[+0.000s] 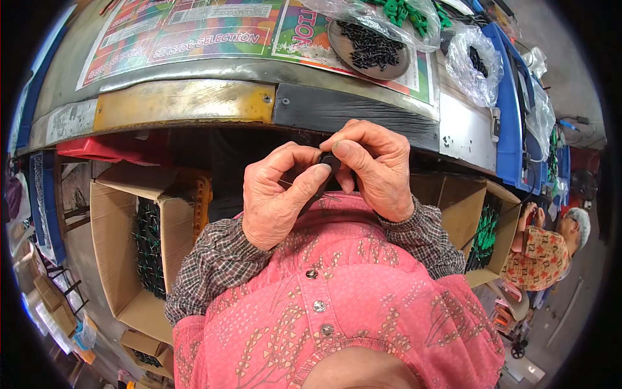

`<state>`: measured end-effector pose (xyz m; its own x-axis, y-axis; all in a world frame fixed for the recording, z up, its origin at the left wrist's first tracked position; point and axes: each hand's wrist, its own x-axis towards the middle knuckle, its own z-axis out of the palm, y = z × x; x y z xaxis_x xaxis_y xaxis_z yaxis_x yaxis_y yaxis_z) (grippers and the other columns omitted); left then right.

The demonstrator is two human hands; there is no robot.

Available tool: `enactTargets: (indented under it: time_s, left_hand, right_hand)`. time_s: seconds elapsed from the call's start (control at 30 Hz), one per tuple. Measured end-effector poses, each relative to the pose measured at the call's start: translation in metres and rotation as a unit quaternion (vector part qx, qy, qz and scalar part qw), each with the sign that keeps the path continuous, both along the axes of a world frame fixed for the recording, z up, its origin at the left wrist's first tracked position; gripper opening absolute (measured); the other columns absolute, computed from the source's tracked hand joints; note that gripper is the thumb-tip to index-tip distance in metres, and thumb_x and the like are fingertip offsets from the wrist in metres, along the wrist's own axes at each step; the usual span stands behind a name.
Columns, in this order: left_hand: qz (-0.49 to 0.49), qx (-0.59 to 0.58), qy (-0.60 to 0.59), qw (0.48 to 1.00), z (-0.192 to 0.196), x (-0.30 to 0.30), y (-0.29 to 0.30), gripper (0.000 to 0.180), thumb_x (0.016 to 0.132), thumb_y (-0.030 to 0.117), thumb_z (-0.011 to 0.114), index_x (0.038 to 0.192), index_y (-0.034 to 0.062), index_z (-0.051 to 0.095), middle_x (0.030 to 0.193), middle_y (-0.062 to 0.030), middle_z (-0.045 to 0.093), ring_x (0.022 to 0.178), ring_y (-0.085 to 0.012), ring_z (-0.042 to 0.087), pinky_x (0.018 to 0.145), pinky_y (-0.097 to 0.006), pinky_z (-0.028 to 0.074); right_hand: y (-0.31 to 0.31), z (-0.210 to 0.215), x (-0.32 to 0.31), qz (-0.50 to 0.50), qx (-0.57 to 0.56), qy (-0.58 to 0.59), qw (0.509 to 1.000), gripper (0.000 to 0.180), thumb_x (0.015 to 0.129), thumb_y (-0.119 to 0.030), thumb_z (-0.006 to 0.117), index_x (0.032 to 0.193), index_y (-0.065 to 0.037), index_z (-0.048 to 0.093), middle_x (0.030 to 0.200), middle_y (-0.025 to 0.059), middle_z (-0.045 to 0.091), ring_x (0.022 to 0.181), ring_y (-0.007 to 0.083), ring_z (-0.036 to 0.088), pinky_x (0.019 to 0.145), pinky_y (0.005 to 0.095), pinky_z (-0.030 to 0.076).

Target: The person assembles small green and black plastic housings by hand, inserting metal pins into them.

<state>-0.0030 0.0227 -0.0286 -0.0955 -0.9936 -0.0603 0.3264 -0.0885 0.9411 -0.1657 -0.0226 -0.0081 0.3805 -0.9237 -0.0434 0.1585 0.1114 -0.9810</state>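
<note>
A small black part is pinched between my two hands, just in front of the bench edge and above my lap. My left hand has its thumb and forefinger closed on it from the left. From the right, the thumb and forefinger of my right hand meet at its upper end. The fingertips cover most of the part, so its exact kind cannot be made out. Beyond my hands, a round dish on the bench holds a heap of small black pieces.
Bright green pieces lie in a clear bag behind the dish. Another clear bag contains black pieces, beside a blue bin. Cardboard boxes flank me, holding black and green pieces. A co-worker sits at the right.
</note>
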Motion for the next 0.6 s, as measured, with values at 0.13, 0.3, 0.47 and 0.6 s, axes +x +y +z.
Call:
enactTargets:
  time_s: [0.13, 0.3, 0.47, 0.6]
  left_hand:
    - [0.001, 0.016, 0.008, 1.000, -0.0004, 0.0002, -0.0001, 0.012, 0.087, 0.005, 0.065, 0.095, -0.0032, 0.064, 0.081, 0.0010, 0.056, 0.069, -0.0030, 0.048, 0.060, -0.019, 0.040]
    - [-0.003, 0.025, 0.015, 1.000, -0.0024, 0.0007, 0.0016, 0.013, 0.086, 0.006, 0.067, 0.096, -0.0020, 0.065, 0.081, 0.0015, 0.056, 0.070, -0.0035, 0.049, 0.061, -0.019, 0.041]
    - [-0.003, 0.020, -0.005, 1.000, -0.0019, 0.0011, 0.0000, 0.012, 0.084, 0.005, 0.068, 0.094, -0.0017, 0.065, 0.080, 0.0010, 0.055, 0.070, -0.0037, 0.050, 0.061, -0.019, 0.041]
    - [0.000, 0.004, -0.008, 1.000, -0.0039, 0.0006, -0.0004, 0.012, 0.084, 0.005, 0.068, 0.092, -0.0025, 0.065, 0.079, 0.0001, 0.055, 0.069, -0.0041, 0.050, 0.060, -0.019, 0.041]
  right_hand:
    - [0.0002, -0.0006, 0.0011, -0.009, -0.007, -0.011, 1.000, 0.011, 0.090, -0.007, 0.062, 0.092, 0.003, 0.066, 0.079, 0.0032, 0.062, 0.053, 0.0042, 0.051, 0.045, 0.0169, 0.039]
    - [0.0043, -0.0026, 0.0010, -0.015, -0.054, 0.013, 0.998, 0.010, 0.090, -0.005, 0.062, 0.092, 0.004, 0.066, 0.080, 0.0042, 0.061, 0.053, 0.0047, 0.051, 0.045, 0.0170, 0.039]
    - [0.0039, -0.0050, 0.0004, -0.013, -0.049, 0.010, 0.999, 0.009, 0.089, -0.004, 0.062, 0.092, 0.003, 0.067, 0.080, 0.0040, 0.060, 0.054, 0.0050, 0.051, 0.045, 0.0173, 0.039]
    - [0.0027, -0.0063, 0.0005, -0.011, -0.032, 0.010, 0.999, 0.009, 0.089, -0.004, 0.062, 0.092, 0.003, 0.067, 0.079, 0.0037, 0.060, 0.054, 0.0049, 0.051, 0.045, 0.0173, 0.039]
